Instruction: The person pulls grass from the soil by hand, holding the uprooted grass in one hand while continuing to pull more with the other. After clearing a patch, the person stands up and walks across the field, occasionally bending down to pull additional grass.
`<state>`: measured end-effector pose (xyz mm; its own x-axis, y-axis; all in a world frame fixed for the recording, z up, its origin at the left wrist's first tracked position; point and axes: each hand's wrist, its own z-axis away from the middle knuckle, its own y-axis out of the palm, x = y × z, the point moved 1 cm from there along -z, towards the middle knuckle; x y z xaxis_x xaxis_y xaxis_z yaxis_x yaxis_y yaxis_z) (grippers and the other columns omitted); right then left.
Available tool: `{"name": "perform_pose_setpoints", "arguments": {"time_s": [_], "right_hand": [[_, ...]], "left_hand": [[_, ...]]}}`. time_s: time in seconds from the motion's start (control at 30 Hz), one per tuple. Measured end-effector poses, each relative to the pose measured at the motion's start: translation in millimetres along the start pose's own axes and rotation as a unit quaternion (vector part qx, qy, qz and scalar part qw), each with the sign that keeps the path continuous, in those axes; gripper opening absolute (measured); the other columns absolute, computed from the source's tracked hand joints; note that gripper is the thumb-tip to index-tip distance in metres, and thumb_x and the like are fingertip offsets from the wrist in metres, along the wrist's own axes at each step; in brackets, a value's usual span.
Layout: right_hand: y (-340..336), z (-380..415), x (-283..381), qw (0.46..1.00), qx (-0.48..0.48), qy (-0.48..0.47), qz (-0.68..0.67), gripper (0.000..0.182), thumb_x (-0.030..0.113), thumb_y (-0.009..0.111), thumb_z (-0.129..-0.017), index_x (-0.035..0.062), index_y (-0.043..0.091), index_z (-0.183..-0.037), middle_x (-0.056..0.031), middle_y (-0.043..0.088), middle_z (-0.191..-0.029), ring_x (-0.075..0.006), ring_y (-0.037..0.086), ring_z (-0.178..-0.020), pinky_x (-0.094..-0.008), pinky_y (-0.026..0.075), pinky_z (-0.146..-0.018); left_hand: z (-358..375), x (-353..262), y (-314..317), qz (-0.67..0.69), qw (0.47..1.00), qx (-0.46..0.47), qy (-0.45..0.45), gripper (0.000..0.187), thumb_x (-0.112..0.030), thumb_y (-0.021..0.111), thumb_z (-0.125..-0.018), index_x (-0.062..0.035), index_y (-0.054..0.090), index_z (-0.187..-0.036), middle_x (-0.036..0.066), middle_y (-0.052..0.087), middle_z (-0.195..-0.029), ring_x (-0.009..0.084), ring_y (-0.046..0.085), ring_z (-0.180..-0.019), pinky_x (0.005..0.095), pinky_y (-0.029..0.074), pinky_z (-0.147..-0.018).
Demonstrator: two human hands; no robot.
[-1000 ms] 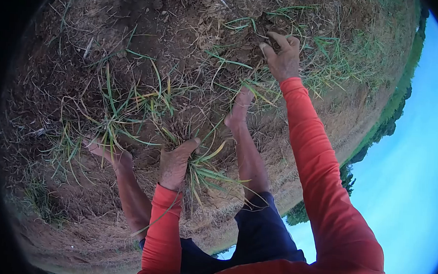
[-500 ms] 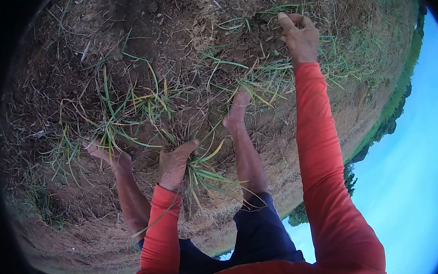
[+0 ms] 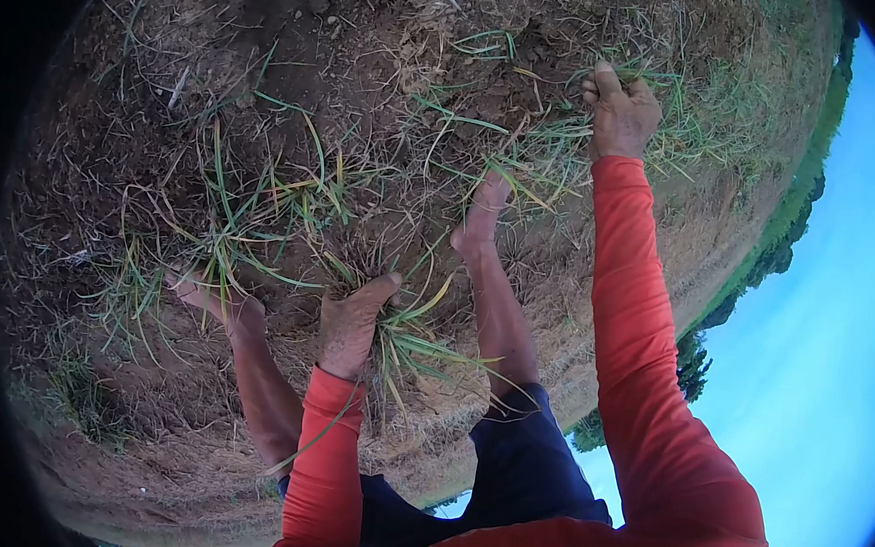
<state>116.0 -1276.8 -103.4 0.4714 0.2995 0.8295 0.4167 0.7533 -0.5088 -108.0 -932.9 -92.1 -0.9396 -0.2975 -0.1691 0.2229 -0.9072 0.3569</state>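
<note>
My left hand [image 3: 351,326], soil-stained, is closed around a bunch of long green and yellowish plants [image 3: 408,342] between my legs. Their leaves fan out to the right of the fist, and the roots point up toward the soil. Farther up and right, my right hand [image 3: 623,116] has its fingers bent together beside thin green leaves [image 3: 566,131] at ground level. Whatever its fingertips hold is too small to make out. Another clump of green and yellow leaves [image 3: 224,245] lies over and near my left foot.
My bare left foot [image 3: 206,297] and right foot [image 3: 481,211] rest on brown soil [image 3: 302,25] strewn with dry straw. More green plants [image 3: 713,115] grow at the upper right. Trees [image 3: 775,249] line the field's edge below blue sky.
My right hand has moved slightly down and right in the view, back toward me, and its fingers have curled in more. My left hand has stayed in place with the bunch.
</note>
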Motion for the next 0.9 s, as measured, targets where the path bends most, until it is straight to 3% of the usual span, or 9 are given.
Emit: {"name": "perform_pose_setpoints", "arguments": {"time_s": [0.13, 0.23, 0.33, 0.4, 0.47, 0.57, 0.63, 0.8, 0.9], "right_hand": [[-27, 12, 33, 0.999, -0.022, -0.028, 0.02, 0.015, 0.011, 0.071, -0.091, -0.0022, 0.066, -0.097, -0.0075, 0.069, -0.084, -0.0116, 0.066, -0.068, -0.0226, 0.055, -0.058], [-30, 13, 40, 0.993, -0.003, 0.003, 0.114, 0.015, 0.01, 0.07, -0.091, -0.001, 0.063, -0.1, -0.0074, 0.067, -0.086, -0.0115, 0.066, -0.07, -0.0231, 0.055, -0.057], [4, 7, 5, 0.99, 0.116, 0.053, 0.066, 0.02, 0.013, 0.072, -0.09, -0.001, 0.063, -0.101, -0.0077, 0.066, -0.087, -0.0101, 0.063, -0.07, -0.0237, 0.055, -0.057], [44, 9, -2, 0.97, 0.173, 0.02, 0.171, 0.031, 0.022, 0.075, -0.088, -0.0023, 0.064, -0.104, -0.0091, 0.066, -0.086, -0.0152, 0.065, -0.072, -0.0301, 0.055, -0.062], [76, 5, -21, 0.955, 0.132, -0.08, 0.255, 0.037, 0.027, 0.077, -0.086, -0.0032, 0.066, -0.103, -0.0104, 0.067, -0.083, -0.0214, 0.067, -0.072, -0.0365, 0.053, -0.07], [90, -7, -47, 0.962, 0.084, -0.106, 0.236, 0.037, 0.029, 0.077, -0.084, -0.0033, 0.069, -0.099, -0.0107, 0.067, -0.079, -0.0253, 0.065, -0.071, -0.0392, 0.052, -0.074], [88, 3, -33, 0.978, 0.06, -0.054, 0.192, 0.029, 0.024, 0.076, -0.083, -0.0032, 0.069, -0.093, -0.0107, 0.068, -0.077, -0.0228, 0.065, -0.069, -0.0375, 0.052, -0.071], [49, 1, -36, 0.998, 0.002, 0.06, 0.017, 0.017, 0.016, 0.074, -0.088, 0.0016, 0.067, -0.091, -0.0062, 0.067, -0.075, -0.0146, 0.061, -0.065, -0.0295, 0.049, -0.062], [52, 12, -15, 0.994, 0.038, 0.103, -0.005, 0.011, 0.013, 0.072, -0.089, 0.0057, 0.064, -0.09, -0.0037, 0.066, -0.074, -0.0101, 0.058, -0.062, -0.0247, 0.046, -0.057]], "left_hand": [[-1, 0, -2, -0.048, 0.997, 0.021, 0.049, 0.018, -0.012, 0.066, -0.097, 0.0013, 0.073, -0.106, 0.006, 0.074, -0.094, 0.0133, 0.066, -0.085, 0.0284, 0.05, -0.085], [-4, 9, -2, 0.027, 0.999, 0.034, 0.015, 0.022, -0.015, 0.062, -0.099, 0.0008, 0.072, -0.11, 0.005, 0.074, -0.095, 0.0115, 0.066, -0.089, 0.0282, 0.048, -0.09], [-3, 9, -2, -0.05, 0.996, 0.045, 0.051, 0.023, -0.015, 0.059, -0.101, -0.0002, 0.071, -0.114, 0.006, 0.074, -0.1, 0.0111, 0.067, -0.094, 0.0281, 0.047, -0.095], [-6, 10, -3, -0.088, 0.993, 0.037, 0.069, 0.022, -0.014, 0.059, -0.1, -0.0008, 0.072, -0.113, 0.006, 0.075, -0.103, 0.0122, 0.067, -0.097, 0.0281, 0.048, -0.095], [-3, 9, -6, -0.093, 0.994, 0.024, 0.048, 0.021, -0.012, 0.06, -0.1, -0.0011, 0.073, -0.112, 0.006, 0.075, -0.104, 0.0126, 0.068, -0.097, 0.0279, 0.049, -0.094], [1, 2, -2, -0.06, 0.998, 0.013, 0.016, 0.017, -0.011, 0.063, -0.098, -0.0013, 0.074, -0.107, 0.005, 0.075, -0.1, 0.0117, 0.068, -0.093, 0.0272, 0.05, -0.09], [1, 1, -1, -0.056, 0.996, 0.015, 0.062, 0.015, -0.012, 0.067, -0.096, -0.0015, 0.075, -0.103, 0.004, 0.074, -0.094, 0.0108, 0.067, -0.088, 0.0266, 0.05, -0.085], [0, -1, -1, 0.029, 0.999, -0.018, 0.028, 0.012, -0.01, 0.075, -0.09, -0.0001, 0.075, -0.096, 0.003, 0.072, -0.084, 0.0106, 0.065, -0.078, 0.0264, 0.051, -0.076], [5, -7, 2, 0.018, 0.998, -0.012, 0.051, 0.011, -0.01, 0.075, -0.09, 0.0007, 0.074, -0.091, 0.002, 0.071, -0.083, 0.0106, 0.065, -0.077, 0.0261, 0.05, -0.075]]}}
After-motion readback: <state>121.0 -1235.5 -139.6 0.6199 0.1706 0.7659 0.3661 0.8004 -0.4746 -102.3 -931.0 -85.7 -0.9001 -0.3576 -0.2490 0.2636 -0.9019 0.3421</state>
